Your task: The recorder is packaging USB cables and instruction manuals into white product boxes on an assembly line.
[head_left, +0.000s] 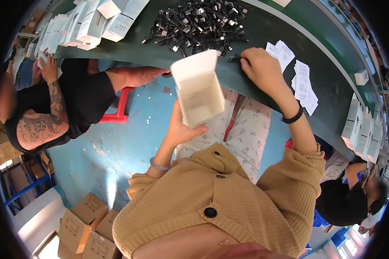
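Note:
My left hand (182,127) is closed round the lower part of a white carton (205,114), held over my lap. The carton's flap (196,64) stands up, and its open top faces me. Small print shows inside, but I cannot tell whether it is on a leaflet or the wall. Over the dark green table (285,101), my right hand (263,71) has its fingers curled at a small black piece (234,58), whose kind is unclear. Just beyond lies a heap of black cables (199,26) with metal plugs.
Folded white leaflets (304,84) lie right of my right hand. White cartons stand at the table's far left (88,26) and right (361,129). A co-worker (69,101) sits at left by a red stool (121,108), another (345,198) at right. Brown boxes (88,224) stand on the floor.

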A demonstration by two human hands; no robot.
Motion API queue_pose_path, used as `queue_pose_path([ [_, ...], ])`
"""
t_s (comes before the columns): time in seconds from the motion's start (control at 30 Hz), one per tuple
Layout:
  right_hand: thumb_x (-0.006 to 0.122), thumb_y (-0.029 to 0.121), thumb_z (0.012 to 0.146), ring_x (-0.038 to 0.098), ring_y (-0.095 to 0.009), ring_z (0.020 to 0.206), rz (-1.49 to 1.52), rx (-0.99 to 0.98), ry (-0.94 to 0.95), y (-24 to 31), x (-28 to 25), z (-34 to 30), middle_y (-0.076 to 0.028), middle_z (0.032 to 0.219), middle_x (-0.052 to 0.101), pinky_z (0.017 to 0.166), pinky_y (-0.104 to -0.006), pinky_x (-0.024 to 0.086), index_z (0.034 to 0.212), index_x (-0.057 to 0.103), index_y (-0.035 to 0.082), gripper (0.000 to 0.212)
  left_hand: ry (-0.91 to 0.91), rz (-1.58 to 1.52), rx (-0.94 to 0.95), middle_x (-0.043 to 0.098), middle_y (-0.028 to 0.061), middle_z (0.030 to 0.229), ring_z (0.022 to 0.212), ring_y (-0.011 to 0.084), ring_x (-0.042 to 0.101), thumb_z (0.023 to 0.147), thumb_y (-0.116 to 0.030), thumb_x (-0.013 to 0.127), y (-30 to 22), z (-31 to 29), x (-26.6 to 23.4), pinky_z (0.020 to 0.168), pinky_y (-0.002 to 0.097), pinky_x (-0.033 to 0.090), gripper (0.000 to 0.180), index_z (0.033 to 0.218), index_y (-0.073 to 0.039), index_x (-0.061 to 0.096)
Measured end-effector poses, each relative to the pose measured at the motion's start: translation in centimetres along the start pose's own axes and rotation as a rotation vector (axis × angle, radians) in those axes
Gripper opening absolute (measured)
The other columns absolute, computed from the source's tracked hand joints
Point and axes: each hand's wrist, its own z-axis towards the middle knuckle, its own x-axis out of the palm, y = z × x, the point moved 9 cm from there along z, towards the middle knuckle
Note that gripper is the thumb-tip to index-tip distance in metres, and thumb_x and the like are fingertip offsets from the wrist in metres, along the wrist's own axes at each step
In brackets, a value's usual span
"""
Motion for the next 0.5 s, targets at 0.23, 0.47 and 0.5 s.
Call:
queue_pose_path([
  [0.23, 0.07, 0.004, 0.066, 0.057, -0.022, 0.056, 0.176, -0.329, -0.24, 7.1, -15.1, -5.5, -0.005, 0.069, 0.058, 0.047, -0.0291, 0.044, 0.082, 0.064, 0.007, 0.018, 0.095, 0.246, 0.112, 0.051, 0.0098, 0.118, 0.112, 0.0211, 0.049, 0.055, -0.018, 0.089, -1.0, 1.0, 3.7, 0.097, 0.0358, 0.038, 0.087, 0.125, -0.005, 0.038],
  [0.47, 0.078, 0.018, 0.059, 0.053, -0.018, 0.057, 0.074, -0.306, -0.114, 9.1, -16.0, -9.6, -0.007, 0.09, 0.053, 0.044, -0.0268, 0.04, 0.094, 0.069, 0.008, 0.038, 0.32, 0.333, 0.246, 0.056, 0.0094, 0.116, 0.107, 0.0201, 0.054, 0.054, -0.019, 0.089, -3.6, 1.0, 11.8, 0.092, 0.0341, 0.043, 0.083, 0.123, -0.006, 0.044],
  [0.5, 0.078, 0.019, 0.059, 0.054, -0.018, 0.057, 0.122, -0.293, -0.183, 8.5, -16.7, -10.2, -0.008, 0.091, 0.054, 0.045, -0.0264, 0.041, 0.098, 0.069, 0.008, 0.041, 0.359, 0.33, 0.184, 0.057, 0.0095, 0.114, 0.105, 0.0203, 0.056, 0.054, -0.02, 0.089, -2.1, 1.3, 12.4, 0.092, 0.0343, 0.044, 0.084, 0.123, -0.006, 0.044],
])
